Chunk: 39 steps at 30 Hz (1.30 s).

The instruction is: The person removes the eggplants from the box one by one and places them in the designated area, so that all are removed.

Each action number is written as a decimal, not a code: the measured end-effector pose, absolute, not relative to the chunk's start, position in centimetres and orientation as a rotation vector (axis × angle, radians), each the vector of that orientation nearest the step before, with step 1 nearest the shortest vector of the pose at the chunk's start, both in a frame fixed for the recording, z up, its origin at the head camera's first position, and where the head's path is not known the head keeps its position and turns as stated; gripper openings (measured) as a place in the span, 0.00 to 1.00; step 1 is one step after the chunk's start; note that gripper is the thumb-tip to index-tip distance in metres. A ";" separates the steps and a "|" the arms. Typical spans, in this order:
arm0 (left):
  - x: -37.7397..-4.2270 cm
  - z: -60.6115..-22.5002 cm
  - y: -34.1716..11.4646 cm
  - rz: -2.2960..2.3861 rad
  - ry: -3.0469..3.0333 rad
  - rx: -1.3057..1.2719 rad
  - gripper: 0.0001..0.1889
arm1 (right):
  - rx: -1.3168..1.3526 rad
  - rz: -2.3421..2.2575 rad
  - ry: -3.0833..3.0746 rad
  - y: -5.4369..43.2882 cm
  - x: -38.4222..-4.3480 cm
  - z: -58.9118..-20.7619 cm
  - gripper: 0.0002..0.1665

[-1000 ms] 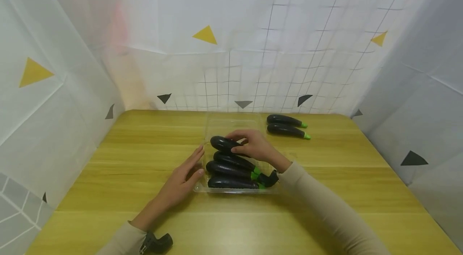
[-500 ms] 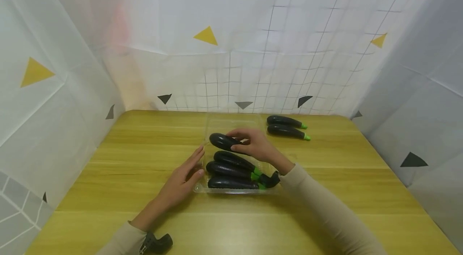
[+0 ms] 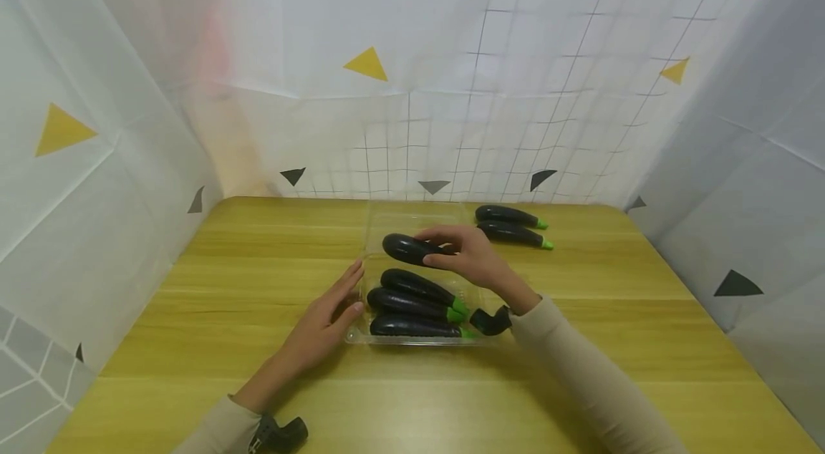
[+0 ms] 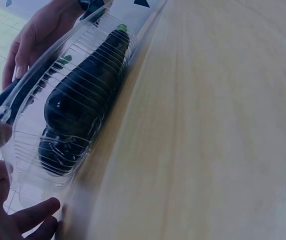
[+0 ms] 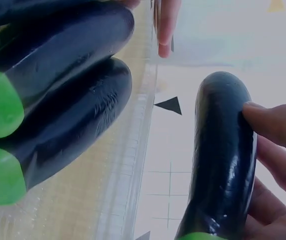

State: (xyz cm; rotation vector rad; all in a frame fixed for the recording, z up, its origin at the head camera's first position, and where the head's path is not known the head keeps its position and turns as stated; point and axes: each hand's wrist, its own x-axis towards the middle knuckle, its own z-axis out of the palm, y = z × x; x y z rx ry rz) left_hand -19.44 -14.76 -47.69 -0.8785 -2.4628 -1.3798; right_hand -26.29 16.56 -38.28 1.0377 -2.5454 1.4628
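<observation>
My right hand (image 3: 473, 257) pinches a dark eggplant (image 3: 408, 248) between thumb and fingers, above the back part of a clear plastic clamshell box (image 3: 419, 341). In the right wrist view the held eggplant (image 5: 223, 155) is apart from the others, its green cap at the bottom edge. Three more eggplants (image 3: 412, 303) lie side by side in the box, green stem ends to the right. Against the box's left side rests my left hand (image 3: 322, 321), its fingers fairly straight. The left wrist view shows its fingers (image 4: 35, 215) by the box's ribbed wall.
Two more eggplants (image 3: 505, 233) lie on the wooden table (image 3: 580, 311) at the back right, beyond the right hand. The box's clear lid (image 3: 415, 218) stands open at the back. White patterned sheets (image 3: 309, 132) enclose the table at the back and sides.
My right hand has lifted its eggplant away from the three in the box, then shifted slightly right and back with it. The left hand stays at the box's side.
</observation>
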 end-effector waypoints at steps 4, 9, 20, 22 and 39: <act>-19.4 -47.7 -14.7 -1.384 -2.458 -0.877 0.31 | 1.032 1.461 -2.548 16.9 -26.1 -38.1 0.22; -19.4 -47.7 -14.7 -1.369 -2.464 -0.872 0.31 | 1.043 1.449 -2.532 17.4 -25.9 -38.1 0.22; -19.4 -47.6 -14.7 -1.384 -2.472 -0.875 0.31 | 1.008 1.444 -2.503 18.5 -25.5 -38.1 0.23; -19.4 -47.6 -14.7 -1.388 -2.471 -0.877 0.31 | 0.997 1.445 -2.506 18.7 -25.5 -38.0 0.23; -19.1 -47.3 -14.6 -1.376 -2.470 -0.866 0.31 | 0.896 1.333 -2.525 21.4 -25.8 -37.3 0.21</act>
